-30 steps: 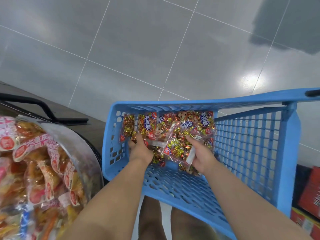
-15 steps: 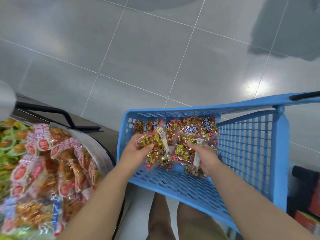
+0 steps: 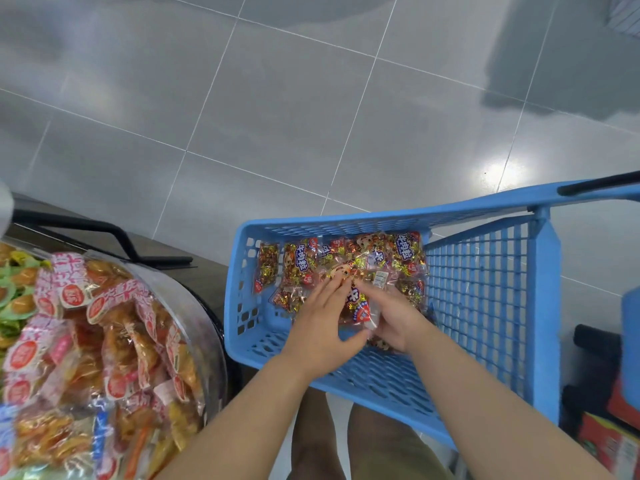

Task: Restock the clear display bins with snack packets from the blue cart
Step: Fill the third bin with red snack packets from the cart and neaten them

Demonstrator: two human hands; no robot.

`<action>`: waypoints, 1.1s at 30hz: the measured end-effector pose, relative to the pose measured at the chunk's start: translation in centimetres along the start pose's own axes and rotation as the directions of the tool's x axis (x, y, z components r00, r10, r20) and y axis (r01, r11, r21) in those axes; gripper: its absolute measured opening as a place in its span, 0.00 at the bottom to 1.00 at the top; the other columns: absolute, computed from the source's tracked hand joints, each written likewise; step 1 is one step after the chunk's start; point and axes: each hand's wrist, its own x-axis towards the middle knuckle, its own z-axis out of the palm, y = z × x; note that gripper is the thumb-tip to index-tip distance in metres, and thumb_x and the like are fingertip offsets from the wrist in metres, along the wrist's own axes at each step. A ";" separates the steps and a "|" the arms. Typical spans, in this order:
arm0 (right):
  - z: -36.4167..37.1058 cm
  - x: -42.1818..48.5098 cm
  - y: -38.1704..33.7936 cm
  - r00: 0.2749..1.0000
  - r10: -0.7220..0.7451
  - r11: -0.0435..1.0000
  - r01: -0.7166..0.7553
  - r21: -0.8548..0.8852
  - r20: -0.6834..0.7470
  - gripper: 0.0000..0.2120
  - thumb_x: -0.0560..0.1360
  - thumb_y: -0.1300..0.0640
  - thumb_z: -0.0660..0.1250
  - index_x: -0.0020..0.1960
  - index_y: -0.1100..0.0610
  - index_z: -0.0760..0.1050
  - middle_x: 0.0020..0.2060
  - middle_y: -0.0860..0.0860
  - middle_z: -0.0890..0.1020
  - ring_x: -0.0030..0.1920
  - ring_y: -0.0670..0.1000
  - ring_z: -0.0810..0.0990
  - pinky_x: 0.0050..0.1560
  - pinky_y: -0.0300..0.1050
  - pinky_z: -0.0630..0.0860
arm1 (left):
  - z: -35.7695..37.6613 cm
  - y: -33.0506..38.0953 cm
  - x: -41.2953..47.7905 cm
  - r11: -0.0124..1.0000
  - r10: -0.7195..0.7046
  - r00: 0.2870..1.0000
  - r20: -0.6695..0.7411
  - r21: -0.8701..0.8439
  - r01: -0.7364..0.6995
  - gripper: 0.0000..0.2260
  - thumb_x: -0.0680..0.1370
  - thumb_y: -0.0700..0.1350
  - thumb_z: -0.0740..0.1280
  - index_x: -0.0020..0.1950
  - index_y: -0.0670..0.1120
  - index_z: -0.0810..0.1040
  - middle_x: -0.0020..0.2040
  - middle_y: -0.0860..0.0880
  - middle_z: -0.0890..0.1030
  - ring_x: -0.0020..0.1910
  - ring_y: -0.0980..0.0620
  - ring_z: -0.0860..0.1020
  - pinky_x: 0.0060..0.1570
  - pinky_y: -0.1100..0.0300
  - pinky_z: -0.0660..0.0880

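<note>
The blue cart [image 3: 485, 306] stands in front of me on the tiled floor, with several clear snack packets [image 3: 398, 258] of gold and red wrapped sweets piled at its far end. Both of my hands are inside it. My left hand [image 3: 322, 327] lies flat on top of a packet [image 3: 356, 306], fingers stretched forward. My right hand [image 3: 394, 317] grips the same packet from the right side. A clear display bin [image 3: 194, 306] at the left is heaped with orange and pink snack packets [image 3: 114, 341].
A black metal bar [image 3: 104, 230] runs along the display stand behind the bin. Red boxes [image 3: 616, 431] sit on the floor at the lower right, beside the cart. My legs are visible below the cart's near edge.
My hands have come together over one packet; the left hand now lies flat on it instead of holding a separate packet up. The view has shifted slightly right.
</note>
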 end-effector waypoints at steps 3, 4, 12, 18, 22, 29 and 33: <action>-1.3 0.9 0.7 0.998 0.034 0.999 -0.036 -0.033 -0.043 0.54 0.65 0.56 0.77 0.77 0.53 0.42 0.67 0.60 0.71 0.54 0.52 0.77 0.37 0.52 0.82 | -0.3 -0.5 -0.1 0.945 -0.078 0.994 0.078 -0.313 0.099 0.27 0.75 0.51 0.61 0.74 0.60 0.60 0.74 0.62 0.60 0.73 0.56 0.62 0.71 0.62 0.59; -1.8 1.2 0.9 0.998 0.041 0.999 -0.041 -0.005 -0.048 0.53 0.65 0.57 0.76 0.77 0.52 0.44 0.69 0.62 0.68 0.60 0.56 0.76 0.45 0.58 0.81 | -0.4 -0.6 0.0 0.881 -0.133 0.987 0.087 -0.447 0.158 0.25 0.75 0.46 0.62 0.70 0.62 0.62 0.72 0.61 0.65 0.70 0.54 0.68 0.66 0.64 0.65; -3.4 3.5 1.9 0.994 -0.021 0.979 -0.002 -0.204 -0.110 0.55 0.63 0.55 0.78 0.77 0.48 0.44 0.74 0.55 0.60 0.72 0.57 0.61 0.68 0.58 0.62 | 1.0 -0.1 2.6 0.664 -0.266 0.961 0.070 -0.709 0.236 0.18 0.78 0.34 0.60 0.57 0.58 0.68 0.64 0.59 0.73 0.64 0.62 0.72 0.59 0.74 0.68; -4.8 4.4 1.9 0.992 -0.006 0.980 -0.020 -0.198 -0.129 0.52 0.64 0.59 0.76 0.77 0.44 0.46 0.75 0.52 0.58 0.74 0.57 0.58 0.72 0.65 0.54 | 0.1 -4.4 7.2 0.700 -0.693 0.696 -0.189 -0.411 0.585 0.34 0.74 0.47 0.71 0.75 0.41 0.59 0.72 0.42 0.64 0.72 0.46 0.63 0.69 0.54 0.62; -5.4 5.0 2.1 0.994 0.031 0.992 -0.043 -0.115 -0.103 0.45 0.66 0.63 0.74 0.75 0.46 0.54 0.69 0.56 0.70 0.68 0.60 0.69 0.67 0.67 0.64 | 0.0 -6.6 9.8 0.652 -0.706 0.706 0.044 -0.347 0.674 0.47 0.72 0.51 0.74 0.78 0.47 0.44 0.76 0.41 0.59 0.73 0.40 0.62 0.70 0.47 0.64; -5.2 5.3 2.0 0.997 0.037 0.999 -0.037 -0.003 -0.063 0.33 0.71 0.65 0.69 0.73 0.52 0.62 0.50 0.57 0.84 0.46 0.57 0.84 0.43 0.52 0.80 | 0.4 -7.5 10.0 0.659 -0.711 0.702 0.022 -0.324 0.678 0.32 0.74 0.39 0.68 0.74 0.46 0.57 0.58 0.43 0.78 0.52 0.43 0.78 0.47 0.52 0.77; -4.5 4.4 1.7 0.999 0.026 1.000 -0.026 -0.014 -0.032 0.46 0.62 0.53 0.77 0.74 0.46 0.57 0.60 0.55 0.80 0.56 0.59 0.81 0.52 0.62 0.78 | -0.3 -7.4 8.1 0.587 -0.737 0.675 -0.015 -0.508 0.630 0.25 0.76 0.37 0.62 0.73 0.48 0.64 0.45 0.51 0.77 0.37 0.54 0.75 0.30 0.62 0.66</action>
